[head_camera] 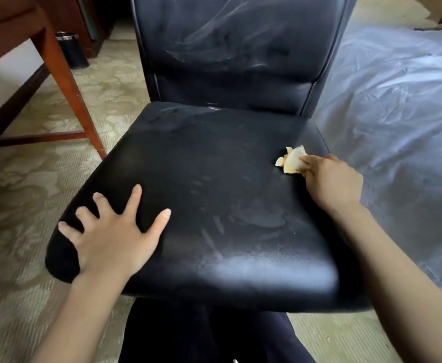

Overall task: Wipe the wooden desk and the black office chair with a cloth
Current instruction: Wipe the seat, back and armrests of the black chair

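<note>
A black office chair (214,184) fills the middle of the scene, its seat facing the viewer and its backrest (235,48) rising at the far side. Both the seat and the backrest carry pale dusty streaks and smears. The left hand (109,231) lies flat on the near left corner of the seat, fingers spread wide and straight, with the outer fingertips reaching over the rounded left edge. The right hand (329,179) sits at the right edge of the seat, fingers curled round a small crumpled cloth (291,161), pale yellow and white, which is pressed against the leather and sticks out to the left of the fingertips. At the far left stands the reddish wooden bench (65,82); only a slanted leg and a low crossbar show clearly. Beyond that leg a small dark bin (71,49) with a shiny rim stands on the floor. A patterned beige carpet (18,205) covers the floor, and a wrinkled clear plastic sheet (398,113) spreads over the right side, just beside the chair.
</note>
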### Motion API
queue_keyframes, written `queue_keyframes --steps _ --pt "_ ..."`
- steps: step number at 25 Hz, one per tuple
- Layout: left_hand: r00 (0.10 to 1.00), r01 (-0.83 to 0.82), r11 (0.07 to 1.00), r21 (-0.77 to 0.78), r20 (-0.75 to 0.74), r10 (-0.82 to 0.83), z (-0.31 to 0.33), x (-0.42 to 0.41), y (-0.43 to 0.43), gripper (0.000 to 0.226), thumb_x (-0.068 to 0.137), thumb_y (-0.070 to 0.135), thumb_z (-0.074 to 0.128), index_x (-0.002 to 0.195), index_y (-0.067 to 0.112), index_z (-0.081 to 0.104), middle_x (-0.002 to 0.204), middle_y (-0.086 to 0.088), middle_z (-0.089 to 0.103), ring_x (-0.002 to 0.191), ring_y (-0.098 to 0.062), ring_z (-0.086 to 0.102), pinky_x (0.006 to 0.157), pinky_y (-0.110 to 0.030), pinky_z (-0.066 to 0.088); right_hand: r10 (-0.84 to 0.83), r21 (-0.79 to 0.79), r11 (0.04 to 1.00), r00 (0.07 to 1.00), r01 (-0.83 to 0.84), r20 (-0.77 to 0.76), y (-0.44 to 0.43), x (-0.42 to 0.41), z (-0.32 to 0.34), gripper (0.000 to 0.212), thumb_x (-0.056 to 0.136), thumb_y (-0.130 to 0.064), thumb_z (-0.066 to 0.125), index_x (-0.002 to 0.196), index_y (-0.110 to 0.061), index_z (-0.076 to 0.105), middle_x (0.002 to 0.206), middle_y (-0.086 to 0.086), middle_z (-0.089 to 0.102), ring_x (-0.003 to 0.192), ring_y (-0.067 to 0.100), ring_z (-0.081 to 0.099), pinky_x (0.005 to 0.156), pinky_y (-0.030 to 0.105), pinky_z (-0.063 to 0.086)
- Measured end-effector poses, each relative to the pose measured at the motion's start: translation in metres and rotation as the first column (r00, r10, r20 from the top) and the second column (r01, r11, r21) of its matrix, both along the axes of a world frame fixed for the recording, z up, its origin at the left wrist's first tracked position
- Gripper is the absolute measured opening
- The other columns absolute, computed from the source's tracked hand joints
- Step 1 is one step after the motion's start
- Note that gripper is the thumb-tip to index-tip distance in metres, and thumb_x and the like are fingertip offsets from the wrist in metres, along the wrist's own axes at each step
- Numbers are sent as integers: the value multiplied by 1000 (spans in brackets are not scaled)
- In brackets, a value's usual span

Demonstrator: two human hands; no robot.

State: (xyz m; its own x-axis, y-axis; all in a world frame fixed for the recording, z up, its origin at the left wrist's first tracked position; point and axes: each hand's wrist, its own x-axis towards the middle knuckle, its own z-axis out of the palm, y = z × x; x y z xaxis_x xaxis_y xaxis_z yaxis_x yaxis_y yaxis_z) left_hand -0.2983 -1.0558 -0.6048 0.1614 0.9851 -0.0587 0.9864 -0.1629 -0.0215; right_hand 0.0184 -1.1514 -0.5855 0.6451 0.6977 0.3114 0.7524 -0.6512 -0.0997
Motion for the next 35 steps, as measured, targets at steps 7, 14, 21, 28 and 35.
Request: queue_keyframes --steps 7,14,21,28,35 --pt "988 119 991 54 -109 -112 4 9 -58 85 73 77 -5 149 39 -6 145 -14 24 129 -32 21 107 -58 18 213 -39 977 974 -210 74 28 -66 -3 30 91 -32 47 115 -26 62 105 3 61 94 27 60 63 29 33" --pt "970 188 982 6 -156 -185 10 28 -121 79 83 71 9 151 31 14 138 -20 39 124 -33 36 107 -63 16 376 -23 926 921 -376 99 -1 -101 -7 28 91 -35 46 116 -34 58 96 -4 58 88 20 57 56 27 32" --pt "761 496 867 44 458 -459 22 3 -113 79 71 75 13 134 42 48 130 19 45 116 -8 38 107 -25 24 507 147 852 862 -503 11 -52 -87 -12 30 81 -31 65 111 -35 66 76 -5 57 78 21 60 56 31 48" --pt "695 192 981 34 701 -161 -5 -12 -53 55 91 45 47 144 35 34 157 14 15 144 -7 6 117 -32 7 336 156 930 942 -334 15 -34 -52 -13 31 87 -30 61 117 -29 64 86 -2 59 91 23 57 63 32 44" --pt "715 194 972 135 659 -234 -23 7 -82 58 92 49 42 147 36 27 158 12 13 144 -10 7 119 -38 5 418 -59 908 905 -414 81 16 -50 1 32 92 -33 51 124 -30 58 101 1 58 96 24 57 63 29 39"
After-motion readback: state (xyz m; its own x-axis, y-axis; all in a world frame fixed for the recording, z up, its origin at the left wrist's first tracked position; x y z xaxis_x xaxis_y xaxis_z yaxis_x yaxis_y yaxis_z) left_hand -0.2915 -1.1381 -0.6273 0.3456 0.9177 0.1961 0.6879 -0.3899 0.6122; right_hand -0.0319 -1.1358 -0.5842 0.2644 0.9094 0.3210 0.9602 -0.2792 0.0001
